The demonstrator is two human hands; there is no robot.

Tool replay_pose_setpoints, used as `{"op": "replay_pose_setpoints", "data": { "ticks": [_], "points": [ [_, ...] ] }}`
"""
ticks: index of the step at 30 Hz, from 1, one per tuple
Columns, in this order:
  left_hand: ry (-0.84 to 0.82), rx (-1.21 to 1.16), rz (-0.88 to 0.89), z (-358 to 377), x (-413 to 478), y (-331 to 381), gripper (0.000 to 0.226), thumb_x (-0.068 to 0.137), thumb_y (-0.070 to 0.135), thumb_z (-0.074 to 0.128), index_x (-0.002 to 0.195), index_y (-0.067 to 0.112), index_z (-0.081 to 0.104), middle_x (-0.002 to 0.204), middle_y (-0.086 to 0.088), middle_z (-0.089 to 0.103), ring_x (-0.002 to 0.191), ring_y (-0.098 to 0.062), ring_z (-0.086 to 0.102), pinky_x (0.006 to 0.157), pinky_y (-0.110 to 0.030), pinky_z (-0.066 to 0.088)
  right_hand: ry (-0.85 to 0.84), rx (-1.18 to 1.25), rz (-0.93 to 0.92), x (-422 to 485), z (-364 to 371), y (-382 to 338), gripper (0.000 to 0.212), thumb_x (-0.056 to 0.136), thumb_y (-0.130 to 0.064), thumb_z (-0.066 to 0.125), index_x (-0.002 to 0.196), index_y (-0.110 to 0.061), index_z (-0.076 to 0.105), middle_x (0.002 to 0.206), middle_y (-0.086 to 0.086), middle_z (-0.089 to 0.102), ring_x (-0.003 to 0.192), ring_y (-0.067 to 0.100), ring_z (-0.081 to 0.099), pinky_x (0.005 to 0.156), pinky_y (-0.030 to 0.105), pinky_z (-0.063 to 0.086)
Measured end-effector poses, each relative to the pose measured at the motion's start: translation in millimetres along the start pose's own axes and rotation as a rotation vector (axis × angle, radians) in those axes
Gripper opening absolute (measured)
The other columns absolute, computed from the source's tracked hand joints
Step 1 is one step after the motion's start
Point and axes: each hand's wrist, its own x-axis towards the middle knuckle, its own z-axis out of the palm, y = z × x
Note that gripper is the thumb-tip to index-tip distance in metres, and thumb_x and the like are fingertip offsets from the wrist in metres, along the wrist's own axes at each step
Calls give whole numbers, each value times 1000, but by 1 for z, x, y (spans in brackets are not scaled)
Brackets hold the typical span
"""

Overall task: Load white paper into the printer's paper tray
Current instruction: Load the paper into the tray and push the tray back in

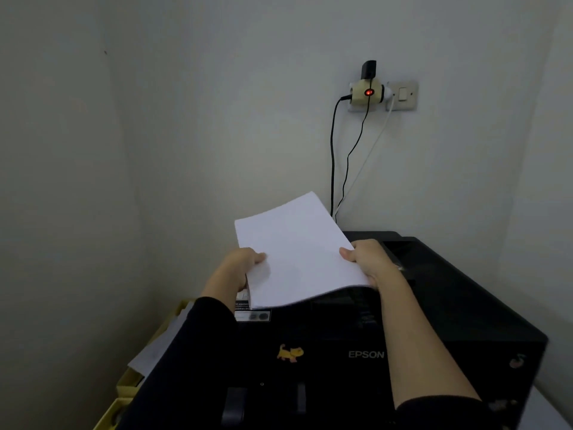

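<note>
A stack of white paper (297, 243) is held in the air above the back of a black Epson printer (341, 355), tilted up toward the wall. My left hand (240, 266) grips the stack's left edge, thumb on top. My right hand (370, 262) grips its right edge. The sheets sag a little at the near edge and hide the rear part of the printer's top. A dark opening at the printer's back right (400, 246) shows beside my right hand; whether it is the paper tray I cannot tell.
A wall socket (401, 95) with an adapter and a red light (369, 92) sits above the printer; black and white cables (333, 169) hang down behind it. Yellow trays with loose paper (148, 358) stand left of the printer. Walls close in at left and back.
</note>
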Motion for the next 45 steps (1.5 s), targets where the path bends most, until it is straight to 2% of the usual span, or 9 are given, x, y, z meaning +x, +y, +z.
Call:
{"op": "replay_pose_setpoints", "data": {
  "ticks": [5,10,14,17,20,25,29,34,45],
  "points": [
    [282,109,259,9,-2,11,39,90,13,60,125,-3,52,126,-21,59,107,-35,60,86,-39,50,43,-12,-93,-6,14,-5,22,89,-9,57,102,9,62,107,24,66,80,23,58,67,27,42],
    [430,45,508,6,-10,39,36,93,20,54,128,9,53,126,-14,61,113,-34,57,97,-44,48,127,126,-245,-10,35,-21,24,93,-11,52,116,-6,55,110,7,60,96,22,57,85,33,47],
    [462,-30,644,7,-14,37,28,93,23,53,117,9,57,116,-12,65,105,-28,60,91,-35,47,197,185,-282,-9,49,-28,18,88,-6,49,104,-11,53,98,5,61,73,12,56,59,24,45],
    [370,-66,649,9,-14,17,32,91,20,57,120,8,52,119,-12,63,106,-25,60,90,-33,46,191,201,-279,-10,56,-20,26,87,-12,52,113,-11,50,102,4,61,74,8,55,57,21,43],
    [287,-67,626,10,-10,0,45,92,16,56,133,6,41,132,-13,54,120,-29,53,103,-43,44,156,149,-263,-9,62,-10,42,92,-23,51,130,-6,42,122,8,56,98,21,56,82,28,43],
    [423,-71,675,10,-11,-8,36,93,14,56,126,2,48,123,-12,61,115,-29,58,96,-36,47,162,119,-249,-5,65,-6,46,98,-21,44,138,-3,33,130,14,50,110,26,51,85,27,36],
    [534,-77,719,13,-14,-10,38,90,12,60,124,-1,52,117,-14,64,107,-26,62,94,-39,50,199,94,-272,-7,67,-6,37,97,-17,46,130,1,39,123,20,53,106,26,53,82,26,35],
    [575,90,723,15,-11,-16,22,95,22,52,105,3,45,70,8,49,71,-20,51,50,-20,39,161,88,-273,-9,69,-2,35,98,-16,44,130,-3,39,125,17,53,97,19,48,84,28,37],
    [577,169,627,16,-22,-15,16,96,15,48,93,7,35,72,-2,49,71,-24,50,53,-29,38,228,48,-305,-21,64,-11,17,97,-10,46,113,-5,47,100,5,43,87,18,42,79,27,34]
  ]
}}
